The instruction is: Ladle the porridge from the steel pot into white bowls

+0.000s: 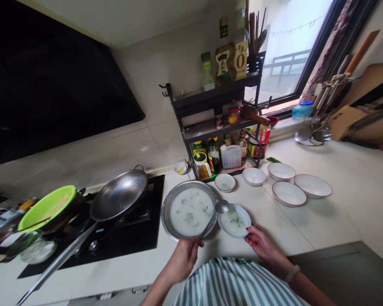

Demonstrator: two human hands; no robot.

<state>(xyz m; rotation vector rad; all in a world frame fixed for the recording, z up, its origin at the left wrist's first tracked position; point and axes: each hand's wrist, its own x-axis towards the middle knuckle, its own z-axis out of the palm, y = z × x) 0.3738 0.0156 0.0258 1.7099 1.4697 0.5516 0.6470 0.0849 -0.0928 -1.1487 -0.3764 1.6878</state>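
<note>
A wide metal basin (166, 203) full of pale soup with green flecks sits on the white counter by the hob. My left hand (182, 258) is closed round the handle of a metal ladle (222, 207), whose bowl hangs between the basin and a small white bowl (234, 221) partly filled with the same soup. My right hand (261, 243) rests at that bowl's near right rim, fingers curled against it.
Several empty white bowls (288, 193) stand further right; one small bowl (224, 182) holds a little soup. A black spice rack (217, 127) stands behind. A steel wok (118, 195) and a green bowl (47, 206) sit on the black hob at left.
</note>
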